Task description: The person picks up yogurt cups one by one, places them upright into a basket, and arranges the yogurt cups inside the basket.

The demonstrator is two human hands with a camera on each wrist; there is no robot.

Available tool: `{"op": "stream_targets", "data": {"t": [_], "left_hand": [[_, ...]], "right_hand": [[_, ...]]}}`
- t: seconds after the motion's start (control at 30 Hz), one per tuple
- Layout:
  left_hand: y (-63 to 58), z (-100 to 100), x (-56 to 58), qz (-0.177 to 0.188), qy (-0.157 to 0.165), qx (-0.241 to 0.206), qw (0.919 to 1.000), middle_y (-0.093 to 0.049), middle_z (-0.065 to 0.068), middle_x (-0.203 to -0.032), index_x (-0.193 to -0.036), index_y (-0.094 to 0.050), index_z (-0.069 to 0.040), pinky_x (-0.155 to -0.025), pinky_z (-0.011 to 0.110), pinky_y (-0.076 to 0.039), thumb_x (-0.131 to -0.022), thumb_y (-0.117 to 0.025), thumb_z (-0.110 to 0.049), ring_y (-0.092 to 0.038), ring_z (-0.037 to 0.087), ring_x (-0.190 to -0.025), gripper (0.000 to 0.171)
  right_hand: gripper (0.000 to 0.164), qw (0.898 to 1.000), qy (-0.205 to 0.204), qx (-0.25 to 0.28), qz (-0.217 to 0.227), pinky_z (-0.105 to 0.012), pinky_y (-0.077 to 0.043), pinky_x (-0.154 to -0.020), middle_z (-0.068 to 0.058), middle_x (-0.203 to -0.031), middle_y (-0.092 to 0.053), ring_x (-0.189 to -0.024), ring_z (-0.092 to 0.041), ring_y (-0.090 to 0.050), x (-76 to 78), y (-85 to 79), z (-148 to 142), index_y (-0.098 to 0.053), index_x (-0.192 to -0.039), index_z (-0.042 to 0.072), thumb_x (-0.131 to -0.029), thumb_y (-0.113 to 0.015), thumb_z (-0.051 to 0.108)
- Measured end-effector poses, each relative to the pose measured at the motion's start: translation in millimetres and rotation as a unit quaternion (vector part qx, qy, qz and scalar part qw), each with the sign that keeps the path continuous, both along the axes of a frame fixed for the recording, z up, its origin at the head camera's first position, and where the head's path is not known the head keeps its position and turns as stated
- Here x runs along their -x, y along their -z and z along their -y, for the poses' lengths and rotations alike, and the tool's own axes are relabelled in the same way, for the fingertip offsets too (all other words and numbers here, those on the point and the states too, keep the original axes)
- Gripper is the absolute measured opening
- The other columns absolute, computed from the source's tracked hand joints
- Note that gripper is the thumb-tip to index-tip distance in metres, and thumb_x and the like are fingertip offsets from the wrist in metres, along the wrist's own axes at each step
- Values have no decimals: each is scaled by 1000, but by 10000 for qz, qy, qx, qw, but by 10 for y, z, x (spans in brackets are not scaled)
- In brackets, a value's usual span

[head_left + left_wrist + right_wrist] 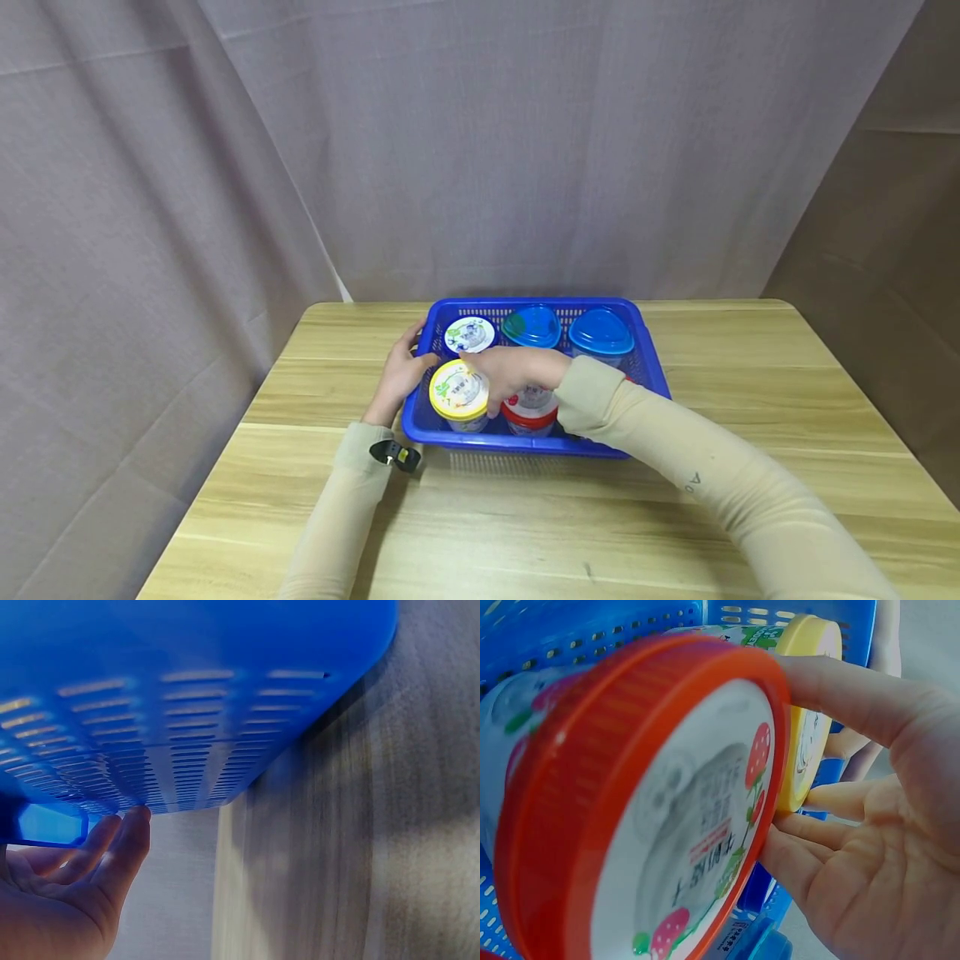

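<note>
A blue plastic basket (pixel 536 442) holds several lidded tubs. My left hand (pixel 401 373) grips its left rim, thumb over the edge and fingertips against the slotted outer wall (pixel 180 742). Reaching into the basket, my right hand (pixel 513 367) spans the yellow-lidded tub (pixel 459 390) with thumb and fingers at its lid's edge. Close beside that hand stands a red-lidded tub (pixel 690 817) with strawberry print, partly under the wrist in the head view. Behind the yellow lid sits a tub with a white-topped, dark blue-rimmed lid (pixel 470 334).
Two tubs with rounded-triangular blue lids (pixel 601 331) stand along the basket's back right. My right sleeve (pixel 660 425) covers the front right corner, where a bit of red shows. The wooden table (pixel 480 533) meets grey curtains (pixel 480 167) behind.
</note>
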State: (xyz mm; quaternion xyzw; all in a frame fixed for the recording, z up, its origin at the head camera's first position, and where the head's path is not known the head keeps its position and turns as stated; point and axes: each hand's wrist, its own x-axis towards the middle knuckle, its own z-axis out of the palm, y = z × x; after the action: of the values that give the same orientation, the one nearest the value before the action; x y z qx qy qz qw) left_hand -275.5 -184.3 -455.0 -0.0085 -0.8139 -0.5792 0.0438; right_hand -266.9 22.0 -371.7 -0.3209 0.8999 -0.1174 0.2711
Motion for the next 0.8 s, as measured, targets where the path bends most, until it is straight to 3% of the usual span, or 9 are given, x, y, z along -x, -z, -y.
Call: {"op": "stream_targets", "data": {"t": [0.4, 0.8], "left_hand": [[10, -1, 12, 62, 14, -88, 9999, -57, 22, -135, -155, -40, -11, -95, 47, -50, -80, -64, -3, -60, 38, -117, 79], [-10, 31, -10, -116, -24, -42, 9999, -57, 26, -135, -154, -41, -7, -96, 50, -49, -86, -64, -6, -59, 41, -117, 72]], "right_hand": [[101, 9996, -64, 262, -9, -52, -42, -107, -12, -144, -53, -125, -29, -52, 9, -24, -35, -29, -159, 11, -77, -88, 16], [79, 9996, -260, 13, -132, -52, -41, -109, -10, -151, -49, -136, -30, -47, 26, -301, -105, -38, -157, 16, -89, -77, 26]]}}
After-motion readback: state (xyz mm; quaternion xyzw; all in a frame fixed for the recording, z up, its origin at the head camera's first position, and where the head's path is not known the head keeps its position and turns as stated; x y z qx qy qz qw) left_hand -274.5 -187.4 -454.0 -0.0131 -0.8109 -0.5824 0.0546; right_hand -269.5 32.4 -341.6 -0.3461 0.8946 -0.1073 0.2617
